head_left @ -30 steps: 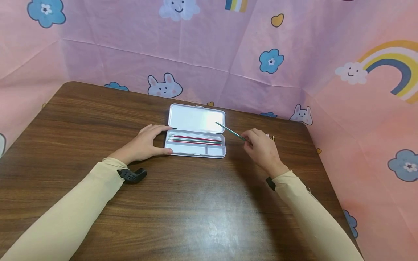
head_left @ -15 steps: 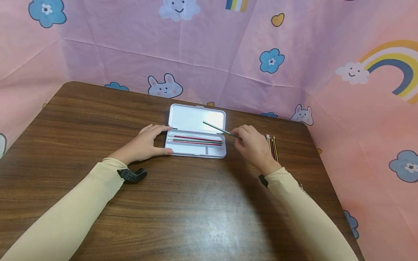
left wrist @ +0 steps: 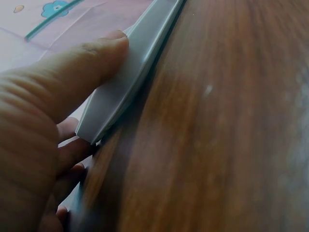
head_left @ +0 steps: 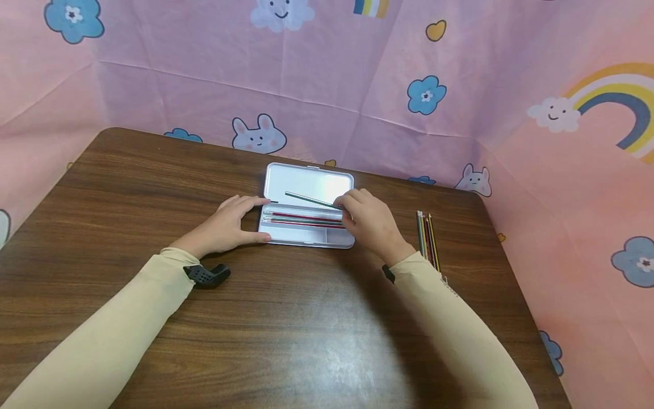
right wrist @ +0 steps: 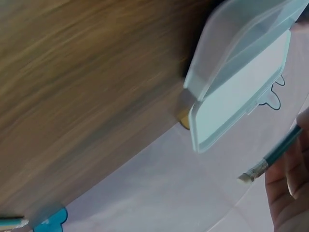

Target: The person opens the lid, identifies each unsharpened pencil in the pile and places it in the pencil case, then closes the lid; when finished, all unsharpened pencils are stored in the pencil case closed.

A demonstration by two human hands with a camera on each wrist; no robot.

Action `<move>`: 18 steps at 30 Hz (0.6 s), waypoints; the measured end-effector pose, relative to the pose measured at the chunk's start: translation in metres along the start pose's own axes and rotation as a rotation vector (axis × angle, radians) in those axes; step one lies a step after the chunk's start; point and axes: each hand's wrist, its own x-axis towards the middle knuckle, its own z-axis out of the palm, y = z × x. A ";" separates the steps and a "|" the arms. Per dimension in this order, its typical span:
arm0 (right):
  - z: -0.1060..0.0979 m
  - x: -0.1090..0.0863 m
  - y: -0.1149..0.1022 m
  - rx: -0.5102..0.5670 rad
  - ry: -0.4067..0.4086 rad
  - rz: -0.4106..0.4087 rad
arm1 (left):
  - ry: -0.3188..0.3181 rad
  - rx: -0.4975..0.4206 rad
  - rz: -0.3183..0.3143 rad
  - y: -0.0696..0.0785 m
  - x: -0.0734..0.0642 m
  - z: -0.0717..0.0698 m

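Note:
A white pencil case (head_left: 293, 234) lies with its lid raised toward the back of the table; several red and green pencils (head_left: 306, 220) rest in its long rear compartment. My left hand (head_left: 227, 224) holds the case's left end, thumb on the front wall (left wrist: 130, 67) and index finger at the hinge side. At the right end, my right hand (head_left: 370, 221) pinches a green pencil (head_left: 311, 200), which slants leftward above the case in front of the lid. Its eraser end (right wrist: 253, 173) sticks out of the fingers in the right wrist view.
Several more pencils (head_left: 428, 238) lie side by side to the right, partly behind the right sleeve. The brown wooden table (head_left: 255, 329) meets a pink patterned cloth (head_left: 317, 74) at its back and right edges. The case has small front compartments.
My right hand has carried the green pencil leftward from beside the case to over its right end, uncovering the loose pencils on the right. The left hand has stayed on the case.

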 end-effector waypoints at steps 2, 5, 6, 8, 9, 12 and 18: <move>0.004 0.005 -0.003 -0.002 -0.014 -0.010 | 0.000 -0.001 0.000 0.000 0.000 0.000; 0.011 0.012 -0.005 -0.007 -0.053 -0.020 | -0.001 -0.005 -0.002 0.001 -0.001 0.000; 0.013 0.014 -0.006 -0.009 -0.068 -0.022 | -0.001 -0.005 -0.002 0.001 -0.001 0.000; 0.018 0.017 -0.007 -0.015 -0.100 -0.025 | -0.001 -0.006 -0.006 0.001 -0.001 0.000; 0.020 0.019 -0.007 -0.018 -0.117 -0.024 | -0.002 -0.004 -0.007 0.000 -0.001 0.000; 0.027 0.023 -0.008 -0.019 -0.158 -0.018 | -0.005 -0.006 -0.011 0.001 -0.001 0.000; 0.036 0.028 -0.010 -0.024 -0.231 -0.011 | -0.002 -0.003 -0.004 0.002 -0.002 -0.001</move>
